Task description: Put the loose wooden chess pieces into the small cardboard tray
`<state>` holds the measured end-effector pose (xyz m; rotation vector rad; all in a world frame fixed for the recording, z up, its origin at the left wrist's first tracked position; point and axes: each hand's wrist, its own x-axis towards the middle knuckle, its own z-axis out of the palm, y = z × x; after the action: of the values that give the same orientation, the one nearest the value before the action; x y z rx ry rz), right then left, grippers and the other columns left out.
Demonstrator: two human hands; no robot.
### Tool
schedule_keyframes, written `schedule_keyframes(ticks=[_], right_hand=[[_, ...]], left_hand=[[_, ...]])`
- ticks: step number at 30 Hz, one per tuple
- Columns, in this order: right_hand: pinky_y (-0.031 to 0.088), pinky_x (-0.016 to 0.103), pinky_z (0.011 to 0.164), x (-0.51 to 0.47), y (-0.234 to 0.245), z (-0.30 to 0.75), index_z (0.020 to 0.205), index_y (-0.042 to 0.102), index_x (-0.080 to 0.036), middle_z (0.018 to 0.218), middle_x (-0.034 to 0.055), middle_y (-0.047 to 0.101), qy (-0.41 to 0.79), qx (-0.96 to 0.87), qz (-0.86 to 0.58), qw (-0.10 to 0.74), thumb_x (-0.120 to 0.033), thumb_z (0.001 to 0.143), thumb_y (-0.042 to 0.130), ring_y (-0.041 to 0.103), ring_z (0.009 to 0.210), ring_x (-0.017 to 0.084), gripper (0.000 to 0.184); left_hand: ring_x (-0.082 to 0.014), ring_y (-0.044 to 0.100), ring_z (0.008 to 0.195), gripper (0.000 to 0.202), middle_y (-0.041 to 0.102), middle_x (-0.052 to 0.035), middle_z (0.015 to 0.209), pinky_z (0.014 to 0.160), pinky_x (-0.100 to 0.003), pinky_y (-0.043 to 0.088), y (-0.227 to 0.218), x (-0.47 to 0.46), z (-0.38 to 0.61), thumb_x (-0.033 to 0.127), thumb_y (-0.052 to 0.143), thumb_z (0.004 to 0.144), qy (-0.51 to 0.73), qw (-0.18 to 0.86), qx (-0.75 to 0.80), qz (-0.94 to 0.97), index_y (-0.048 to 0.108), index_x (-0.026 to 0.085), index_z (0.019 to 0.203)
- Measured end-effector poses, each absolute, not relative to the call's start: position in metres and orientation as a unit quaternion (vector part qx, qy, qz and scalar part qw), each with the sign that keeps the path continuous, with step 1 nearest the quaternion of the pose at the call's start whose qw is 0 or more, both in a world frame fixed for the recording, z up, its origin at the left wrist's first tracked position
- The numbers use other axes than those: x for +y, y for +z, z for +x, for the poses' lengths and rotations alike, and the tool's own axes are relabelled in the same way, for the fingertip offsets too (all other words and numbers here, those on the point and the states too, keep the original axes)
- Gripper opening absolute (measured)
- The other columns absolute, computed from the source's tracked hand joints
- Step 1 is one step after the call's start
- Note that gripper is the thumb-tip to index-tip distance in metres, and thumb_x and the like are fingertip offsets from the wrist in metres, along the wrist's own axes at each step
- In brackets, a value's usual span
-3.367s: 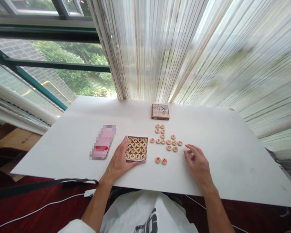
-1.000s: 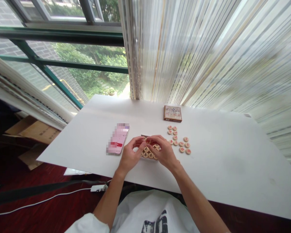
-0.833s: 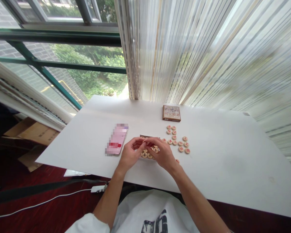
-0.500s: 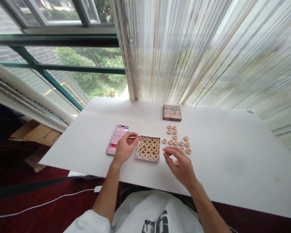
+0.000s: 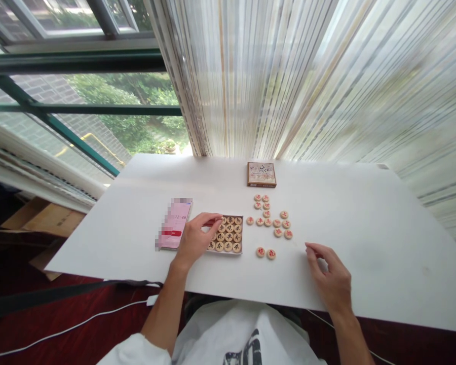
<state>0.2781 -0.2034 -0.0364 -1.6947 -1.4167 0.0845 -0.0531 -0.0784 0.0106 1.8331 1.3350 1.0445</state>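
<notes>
My left hand (image 5: 198, 235) is closed in a pinch over the upper left of an open box (image 5: 242, 236). Its fingertips hide what they hold; a pale round piece was between them a moment ago. Rows of round wooden Chinese chess pieces with black characters (image 5: 228, 236) fill the visible part of the box. My right hand (image 5: 330, 274) hovers over the table's right side, thumb and index fingertips together, with nothing visible in them. Red-marked Chinese chess pieces (image 5: 267, 222) lie between the box and my right hand. Two more red-marked pieces (image 5: 266, 253) lie nearer me.
A phone with a pink timer screen (image 5: 179, 218) lies left of the box. Behind the red pieces sits a brown-edged printed box lid (image 5: 261, 174). The white table (image 5: 365, 203) meets a striped curtain (image 5: 243, 76) and a window at the back.
My right hand has moved right, away from the red pieces, and its thumb and index finger have come together. My left hand has shifted slightly inward over the box's upper left.
</notes>
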Motion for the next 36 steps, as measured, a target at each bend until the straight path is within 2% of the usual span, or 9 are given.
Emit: schedule_keyframes(ticks=[5, 9, 13, 17, 22, 29, 33, 36], right_hand=[[0.056, 0.036, 0.084, -0.203, -0.039, 0.279, 0.103, 0.072, -0.023, 0.101, 0.0049, 0.073, 0.05, -0.562, -0.7, 0.439, -0.039, 0.097, 0.059, 0.069, 0.086, 0.021, 0.021], [0.056, 0.038, 0.086, -0.204, -0.041, 0.282, 0.103, 0.072, -0.023, 0.102, 0.0063, 0.074, 0.066, -0.55, -0.711, 0.434, -0.043, 0.096, 0.058, 0.069, 0.087, 0.023, 0.025], [0.055, 0.039, 0.088, -0.204, -0.044, 0.284, 0.103, 0.072, -0.024, 0.104, 0.006, 0.074, 0.085, -0.541, -0.714, 0.436, -0.043, 0.096, 0.06, 0.069, 0.091, 0.023, 0.024], [0.054, 0.037, 0.088, -0.204, -0.043, 0.284, 0.103, 0.072, -0.025, 0.104, 0.0047, 0.074, 0.093, -0.536, -0.716, 0.437, -0.043, 0.095, 0.06, 0.069, 0.093, 0.023, 0.023], [0.054, 0.037, 0.089, -0.204, -0.044, 0.285, 0.102, 0.073, -0.025, 0.104, 0.0044, 0.075, 0.098, -0.532, -0.718, 0.437, -0.044, 0.094, 0.061, 0.07, 0.094, 0.024, 0.024], [0.055, 0.038, 0.091, -0.204, -0.044, 0.286, 0.102, 0.073, -0.026, 0.104, 0.0043, 0.075, 0.102, -0.528, -0.721, 0.437, -0.045, 0.094, 0.061, 0.07, 0.093, 0.024, 0.024], [0.055, 0.038, 0.09, -0.204, -0.044, 0.285, 0.101, 0.073, -0.025, 0.103, 0.0052, 0.075, 0.103, -0.524, -0.726, 0.433, -0.047, 0.094, 0.061, 0.07, 0.093, 0.025, 0.026], [0.055, 0.038, 0.09, -0.203, -0.044, 0.284, 0.101, 0.073, -0.025, 0.103, 0.005, 0.075, 0.105, -0.52, -0.73, 0.432, -0.047, 0.094, 0.061, 0.071, 0.093, 0.025, 0.026]], left_hand=[[-0.0202, 0.075, 0.088, 0.021, 0.076, -0.0047, 0.099, 0.087, -0.035, 0.063, 0.004, -0.069, -0.071, 0.038, 0.073, 0.086, 0.421, 0.311, 0.549, 0.652, 0.072, 0.021, 0.098], [-0.0213, 0.075, 0.087, 0.026, 0.077, -0.0054, 0.098, 0.084, -0.035, 0.064, -0.002, -0.065, -0.074, 0.043, 0.075, 0.084, 0.433, 0.319, 0.555, 0.634, 0.072, 0.021, 0.099], [-0.0216, 0.075, 0.091, 0.026, 0.077, -0.0059, 0.102, 0.085, -0.035, 0.062, -0.003, -0.063, -0.072, 0.043, 0.072, 0.088, 0.419, 0.325, 0.552, 0.643, 0.075, 0.022, 0.103], [-0.0212, 0.072, 0.097, 0.022, 0.077, -0.005, 0.107, 0.087, -0.034, 0.06, 0.002, -0.062, -0.071, 0.041, 0.065, 0.093, 0.391, 0.286, 0.539, 0.689, 0.076, 0.025, 0.104], [-0.0199, 0.069, 0.084, 0.026, 0.076, -0.0041, 0.105, 0.076, -0.033, 0.057, 0.006, -0.06, -0.071, 0.044, 0.064, 0.094, 0.332, 0.248, 0.555, 0.721, 0.073, 0.026, 0.111], [-0.0217, 0.065, 0.091, 0.019, 0.071, -0.0049, 0.101, 0.082, -0.035, 0.054, -0.006, -0.055, -0.071, 0.04, 0.062, 0.095, 0.294, 0.219, 0.535, 0.762, 0.073, 0.025, 0.1], [-0.0196, 0.065, 0.086, 0.021, 0.067, -0.0053, 0.108, 0.081, -0.035, 0.055, -0.01, -0.053, -0.069, 0.04, 0.061, 0.095, 0.309, 0.208, 0.553, 0.746, 0.072, 0.026, 0.106], [-0.0229, 0.066, 0.102, 0.023, 0.066, -0.0067, 0.118, 0.092, -0.039, 0.054, -0.011, -0.054, -0.069, 0.039, 0.06, 0.096, 0.325, 0.198, 0.543, 0.749, 0.07, 0.026, 0.112]])
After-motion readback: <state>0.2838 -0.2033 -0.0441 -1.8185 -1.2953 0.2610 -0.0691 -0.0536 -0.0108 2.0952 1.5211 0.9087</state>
